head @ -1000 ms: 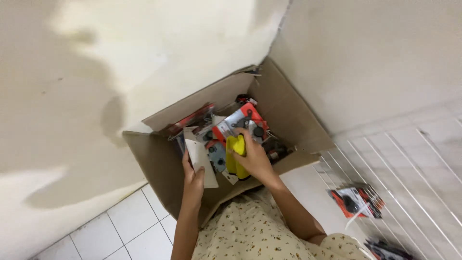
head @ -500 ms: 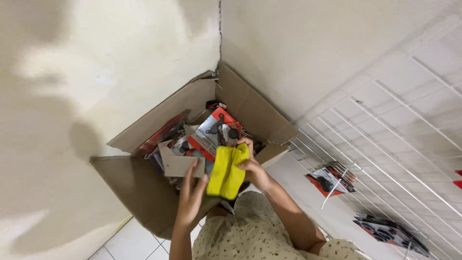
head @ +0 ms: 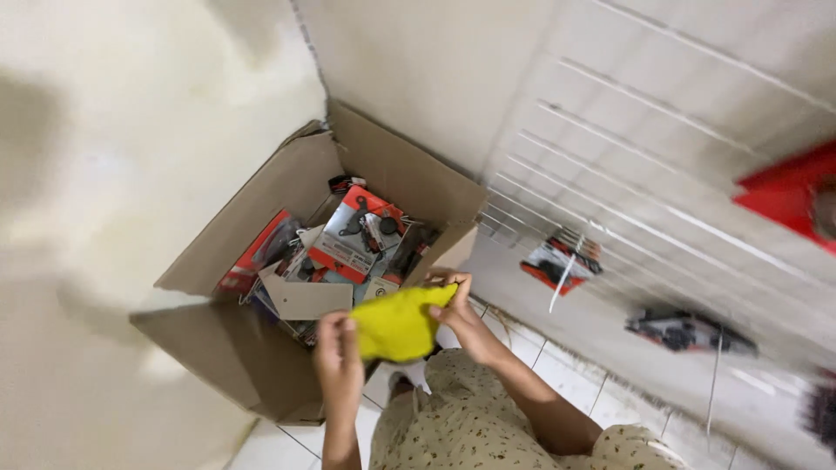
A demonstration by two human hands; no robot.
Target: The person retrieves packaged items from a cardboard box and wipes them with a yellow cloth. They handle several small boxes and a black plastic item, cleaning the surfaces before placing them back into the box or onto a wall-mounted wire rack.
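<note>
Yellow cloth now lifted clear of the box

Head view: my left hand [head: 338, 346] and right hand [head: 453, 300] each pinch an end of the yellow cloth [head: 397, 322], which was down among the packets a second ago and now hangs stretched above the cardboard box [head: 231, 352] rim.

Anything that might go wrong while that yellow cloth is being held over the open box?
Both the left hand and the right hand pinch the yellow cloth only at its edges, so it might slip into the cardboard box. The packaged items lie piled loosely inside, and a dropped cloth could get buried among them.
</note>
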